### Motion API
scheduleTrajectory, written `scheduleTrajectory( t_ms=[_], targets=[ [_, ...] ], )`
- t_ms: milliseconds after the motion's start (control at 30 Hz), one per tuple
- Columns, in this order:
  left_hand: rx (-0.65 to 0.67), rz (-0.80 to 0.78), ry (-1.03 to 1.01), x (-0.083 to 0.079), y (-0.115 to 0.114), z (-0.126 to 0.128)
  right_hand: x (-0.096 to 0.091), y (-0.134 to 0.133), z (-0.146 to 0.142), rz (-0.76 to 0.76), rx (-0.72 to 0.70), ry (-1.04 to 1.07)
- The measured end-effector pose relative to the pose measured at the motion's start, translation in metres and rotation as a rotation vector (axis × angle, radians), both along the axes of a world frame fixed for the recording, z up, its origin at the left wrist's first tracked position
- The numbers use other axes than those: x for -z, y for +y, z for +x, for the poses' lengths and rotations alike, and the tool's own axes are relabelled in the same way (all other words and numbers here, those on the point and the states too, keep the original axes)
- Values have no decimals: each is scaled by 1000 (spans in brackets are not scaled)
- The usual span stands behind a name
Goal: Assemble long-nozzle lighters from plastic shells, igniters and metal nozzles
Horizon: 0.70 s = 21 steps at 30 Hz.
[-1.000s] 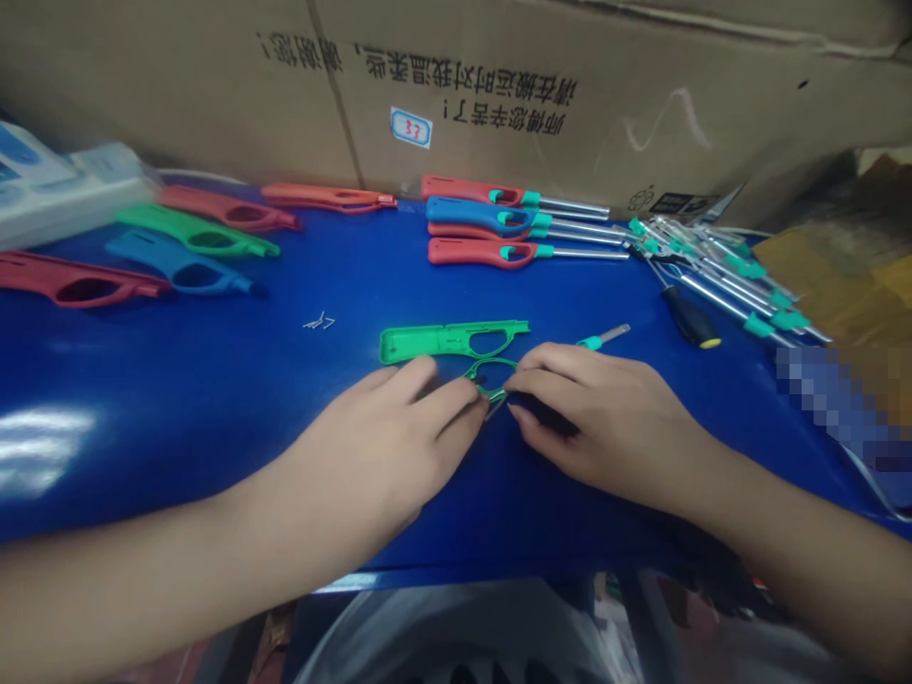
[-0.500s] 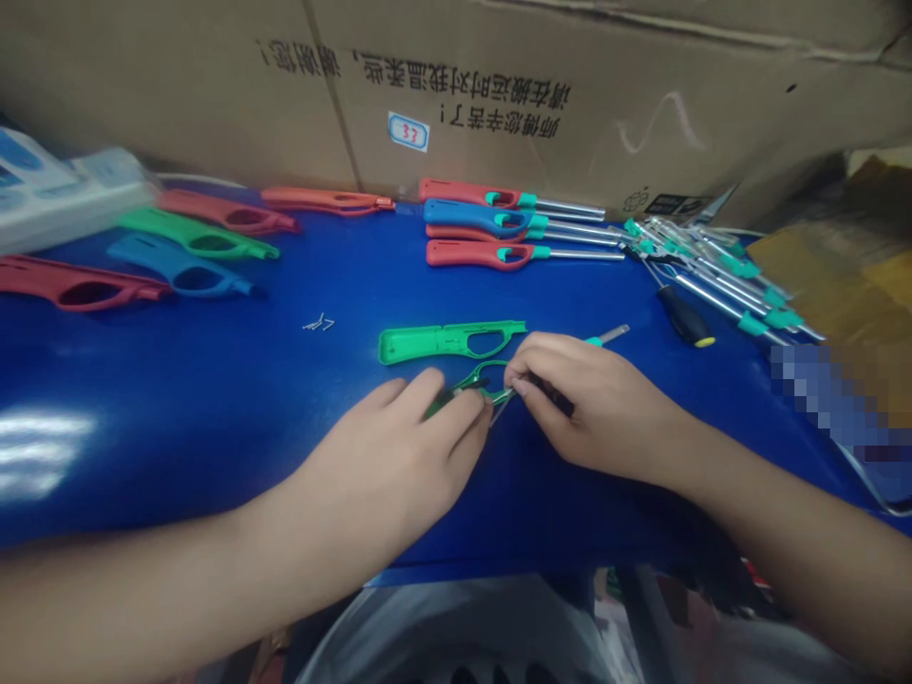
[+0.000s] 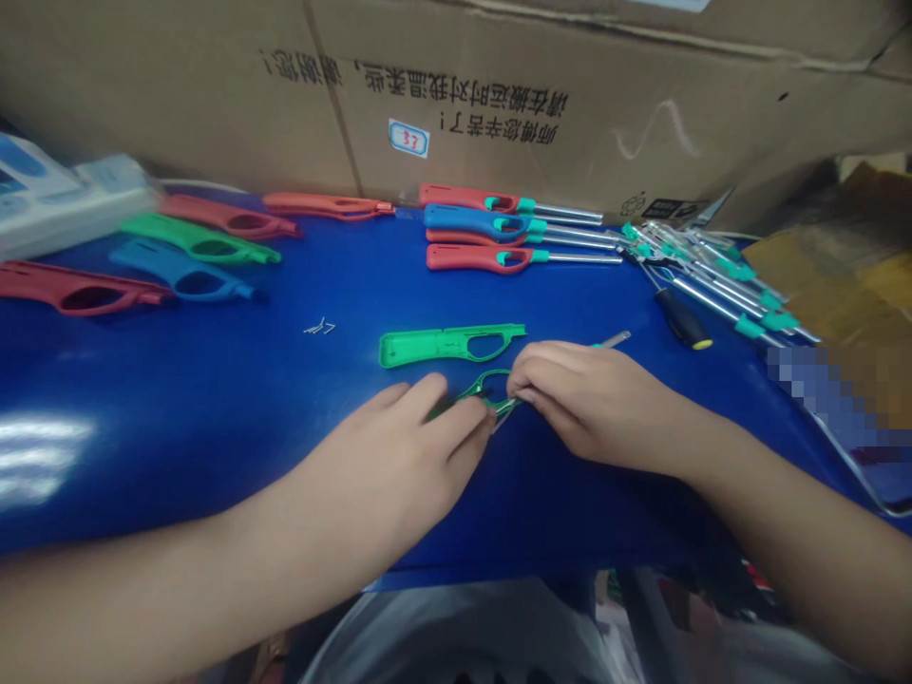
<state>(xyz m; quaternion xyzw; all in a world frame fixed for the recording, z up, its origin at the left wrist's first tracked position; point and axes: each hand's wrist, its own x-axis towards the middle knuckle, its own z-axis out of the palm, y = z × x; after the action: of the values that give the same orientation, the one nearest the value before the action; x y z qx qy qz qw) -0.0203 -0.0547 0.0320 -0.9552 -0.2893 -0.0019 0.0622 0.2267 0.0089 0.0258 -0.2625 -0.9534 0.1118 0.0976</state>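
Note:
My left hand (image 3: 420, 442) is closed on a green lighter shell half (image 3: 470, 388), covering much of its handle; its trigger loop shows between my hands. The fingertips of my right hand (image 3: 570, 394) pinch together at the front of this loop, and what they grip is too small and hidden to name. A small dark part sits inside the shell by my left fingers. Beyond my right hand a metal lighter tube (image 3: 617, 338) pokes out, with a bit of teal at its base. Just behind my hands lies the other green shell half (image 3: 427, 348), its hollow side up.
Several screws (image 3: 320, 326) lie left of the shell. Lighters with metal tubes (image 3: 484, 256) line the back, beside a pile of tube parts (image 3: 719, 271) and a screwdriver (image 3: 682, 319). Coloured shells (image 3: 203, 236) lie at left near a white power strip (image 3: 71, 204). A cardboard box (image 3: 484, 57) stands behind.
My right hand has turned slightly, its fingers closing in at the front of the shell loop. My left hand stays on the shell. The view has shifted a little.

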Motion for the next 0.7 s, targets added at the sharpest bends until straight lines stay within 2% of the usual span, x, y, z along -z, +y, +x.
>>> scheduleTrajectory(
  t_ms=[333,533,700],
  targets=[
    [98,-100,-61,5,14,-13,-10,-3,7,-159,-18,-10],
    [116,-26,-79,9,14,-16,-6,-2,4,-92,-20,-20],
    [158,-71,-71,4,24,-19,-3,-5,3,-27,25,-32]
  ],
)
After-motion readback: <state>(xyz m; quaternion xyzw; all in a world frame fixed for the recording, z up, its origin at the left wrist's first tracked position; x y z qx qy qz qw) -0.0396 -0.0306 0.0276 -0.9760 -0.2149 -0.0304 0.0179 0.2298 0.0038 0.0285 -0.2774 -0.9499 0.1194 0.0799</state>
